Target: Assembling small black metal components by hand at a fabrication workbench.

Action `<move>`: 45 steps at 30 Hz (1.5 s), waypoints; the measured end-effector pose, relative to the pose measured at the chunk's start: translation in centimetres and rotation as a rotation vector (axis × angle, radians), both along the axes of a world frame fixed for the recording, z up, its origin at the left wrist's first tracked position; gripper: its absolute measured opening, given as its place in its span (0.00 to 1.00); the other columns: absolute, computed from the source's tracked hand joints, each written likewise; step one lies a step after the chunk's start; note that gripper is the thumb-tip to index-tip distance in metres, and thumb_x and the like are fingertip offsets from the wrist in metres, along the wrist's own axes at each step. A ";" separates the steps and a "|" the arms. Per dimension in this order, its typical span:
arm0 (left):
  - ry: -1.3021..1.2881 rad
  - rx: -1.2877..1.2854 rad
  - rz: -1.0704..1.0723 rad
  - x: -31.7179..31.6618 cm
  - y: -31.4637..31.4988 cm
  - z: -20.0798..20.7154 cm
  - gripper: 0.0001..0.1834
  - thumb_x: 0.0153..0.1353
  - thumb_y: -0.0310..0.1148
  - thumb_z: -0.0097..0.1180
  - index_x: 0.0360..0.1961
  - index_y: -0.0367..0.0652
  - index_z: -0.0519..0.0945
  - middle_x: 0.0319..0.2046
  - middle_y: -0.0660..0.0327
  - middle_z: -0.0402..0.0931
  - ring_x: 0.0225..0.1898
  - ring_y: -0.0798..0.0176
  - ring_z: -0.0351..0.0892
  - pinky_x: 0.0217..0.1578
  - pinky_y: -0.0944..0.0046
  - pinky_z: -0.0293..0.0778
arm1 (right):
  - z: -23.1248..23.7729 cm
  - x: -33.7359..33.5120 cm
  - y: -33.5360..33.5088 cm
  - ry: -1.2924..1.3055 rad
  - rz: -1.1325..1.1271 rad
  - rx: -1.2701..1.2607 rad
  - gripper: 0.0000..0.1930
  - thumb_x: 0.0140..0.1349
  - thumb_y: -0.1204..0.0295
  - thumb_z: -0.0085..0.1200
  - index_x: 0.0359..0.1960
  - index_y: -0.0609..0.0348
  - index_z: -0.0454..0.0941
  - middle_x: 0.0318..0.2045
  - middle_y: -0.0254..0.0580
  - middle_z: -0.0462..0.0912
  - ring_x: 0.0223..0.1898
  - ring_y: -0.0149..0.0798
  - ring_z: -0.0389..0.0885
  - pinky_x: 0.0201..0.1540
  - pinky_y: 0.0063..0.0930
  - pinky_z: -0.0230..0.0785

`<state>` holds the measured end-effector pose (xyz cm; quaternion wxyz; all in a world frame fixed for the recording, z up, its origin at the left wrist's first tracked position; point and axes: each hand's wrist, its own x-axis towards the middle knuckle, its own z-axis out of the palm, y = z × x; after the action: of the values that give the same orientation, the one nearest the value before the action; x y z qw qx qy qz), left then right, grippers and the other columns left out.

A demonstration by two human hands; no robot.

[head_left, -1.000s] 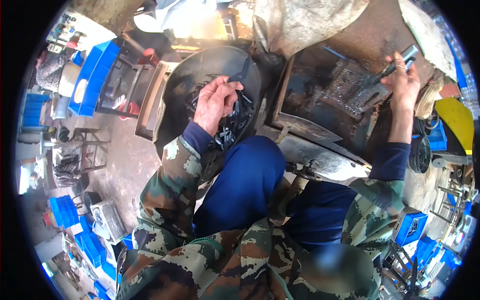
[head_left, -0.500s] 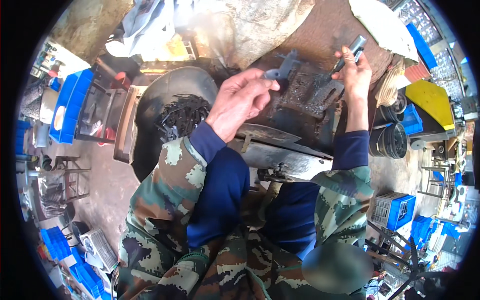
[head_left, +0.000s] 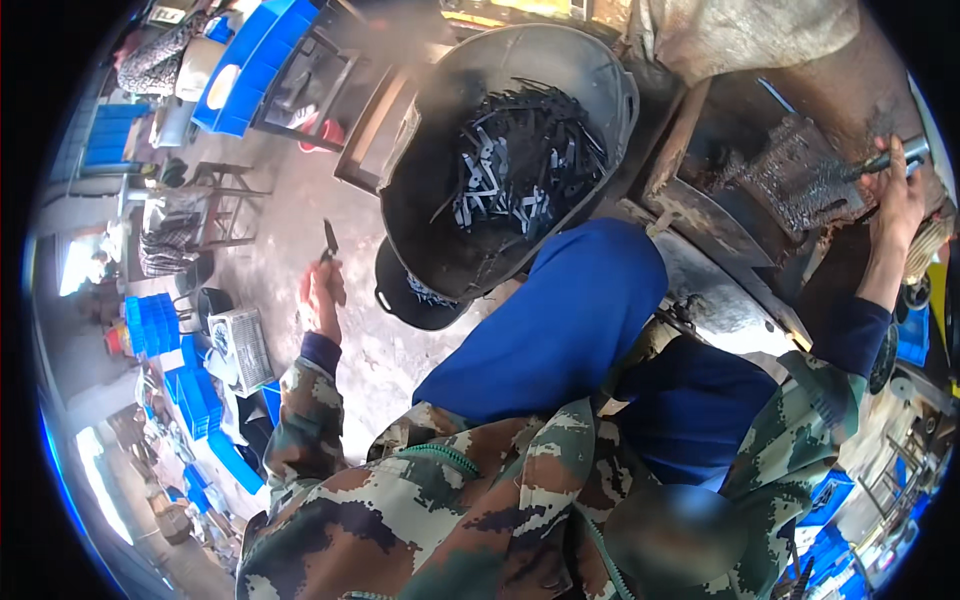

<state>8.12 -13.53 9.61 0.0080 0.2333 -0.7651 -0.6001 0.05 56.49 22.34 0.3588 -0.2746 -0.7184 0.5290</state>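
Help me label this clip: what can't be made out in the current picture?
All in the head view:
- Small tub: partly hidden by the big tub.
- Dark piece: lower end hidden by the left hand; too small to identify.
- Jacket, lower right: covered by a blurred patch.

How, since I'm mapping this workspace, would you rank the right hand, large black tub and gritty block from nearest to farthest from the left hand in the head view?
From the left hand:
1. Large black tub, to its upper right.
2. Gritty block, past the tub, farther right.
3. Right hand, farthest right, beyond the block.
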 end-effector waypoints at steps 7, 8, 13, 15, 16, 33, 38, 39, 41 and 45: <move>0.108 -0.751 -0.185 -0.9 -7.9 -6.5 0.23 0.66 0.39 0.49 0.58 0.37 0.72 0.54 0.48 0.73 0.57 0.50 0.70 0.60 0.55 0.63 | -0.7 -0.1 -0.8 -0.084 0.074 0.029 0.17 0.65 0.61 0.57 0.44 0.63 0.80 0.12 0.20 0.57 0.13 0.20 0.59 0.22 0.19 0.69; 0.233 -0.725 -0.226 -3.0 -3.5 -3.1 0.19 0.65 0.33 0.50 0.55 0.39 0.74 0.50 0.51 0.74 0.53 0.52 0.75 0.55 0.59 0.68 | -0.2 0.5 -0.7 -0.093 0.040 0.039 0.17 0.65 0.60 0.57 0.44 0.64 0.80 0.12 0.20 0.58 0.12 0.19 0.58 0.21 0.19 0.68; 0.518 -0.501 -0.574 -7.3 10.6 5.2 0.10 0.60 0.23 0.52 0.42 0.38 0.81 0.37 0.55 0.79 0.39 0.57 0.80 0.45 0.62 0.74 | -0.5 0.5 -0.3 -0.068 0.023 0.022 0.17 0.64 0.60 0.58 0.44 0.64 0.80 0.11 0.20 0.57 0.12 0.19 0.57 0.20 0.18 0.69; 0.443 -0.497 -0.716 -8.4 15.3 5.3 0.08 0.61 0.22 0.52 0.40 0.36 0.81 0.34 0.57 0.77 0.36 0.65 0.79 0.40 0.69 0.73 | 0.5 0.6 -0.3 -0.061 0.059 0.015 0.17 0.64 0.61 0.58 0.43 0.63 0.80 0.12 0.20 0.58 0.12 0.19 0.57 0.20 0.18 0.69; 0.410 -0.482 -0.743 -9.2 16.5 4.1 0.07 0.60 0.22 0.53 0.39 0.36 0.81 0.32 0.58 0.77 0.35 0.65 0.79 0.37 0.69 0.73 | 0.4 0.4 -0.6 -0.051 0.073 0.000 0.16 0.64 0.61 0.58 0.43 0.63 0.79 0.13 0.20 0.61 0.12 0.18 0.57 0.20 0.18 0.70; 0.005 -0.389 -0.424 -18.7 16.8 -15.1 0.12 0.53 0.33 0.59 0.39 0.42 0.80 0.30 0.53 0.83 0.33 0.53 0.84 0.37 0.57 0.77 | 0.4 -0.6 -1.3 0.032 0.122 -0.031 0.15 0.64 0.63 0.58 0.45 0.62 0.76 0.23 0.31 0.79 0.14 0.18 0.60 0.20 0.18 0.71; 0.053 -0.217 -0.430 -17.0 17.2 -10.8 0.07 0.58 0.26 0.51 0.37 0.37 0.75 0.23 0.58 0.78 0.18 0.68 0.75 0.19 0.66 0.71 | -0.3 -0.2 -1.1 0.040 0.110 -0.042 0.16 0.64 0.63 0.58 0.46 0.62 0.76 0.26 0.34 0.81 0.15 0.18 0.61 0.21 0.19 0.71; -0.023 0.048 -0.411 -16.2 19.1 -8.4 0.06 0.58 0.25 0.50 0.37 0.38 0.74 0.23 0.60 0.77 0.16 0.70 0.69 0.16 0.70 0.64 | -0.3 0.3 -0.4 0.030 0.100 -0.034 0.16 0.64 0.63 0.58 0.46 0.62 0.76 0.28 0.35 0.82 0.14 0.19 0.62 0.21 0.18 0.71; -0.108 0.294 -0.416 -15.1 21.3 -3.5 0.06 0.58 0.25 0.49 0.37 0.39 0.75 0.22 0.62 0.75 0.14 0.74 0.62 0.15 0.73 0.56 | -0.3 0.6 -0.2 0.028 0.088 -0.030 0.16 0.64 0.63 0.59 0.46 0.62 0.76 0.30 0.37 0.83 0.14 0.19 0.63 0.21 0.18 0.71; -0.085 0.432 -0.567 -14.3 24.9 2.8 0.08 0.63 0.29 0.51 0.40 0.37 0.76 0.18 0.68 0.66 0.14 0.77 0.56 0.14 0.74 0.52 | 0.3 0.3 -1.2 0.015 0.073 -0.021 0.14 0.63 0.64 0.59 0.44 0.61 0.77 0.35 0.38 0.85 0.14 0.21 0.69 0.19 0.18 0.70</move>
<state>-6.15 11.33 12.38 -0.2404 0.0329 -0.6544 -0.7162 0.36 55.29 22.64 0.3418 -0.2482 -0.7195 0.5513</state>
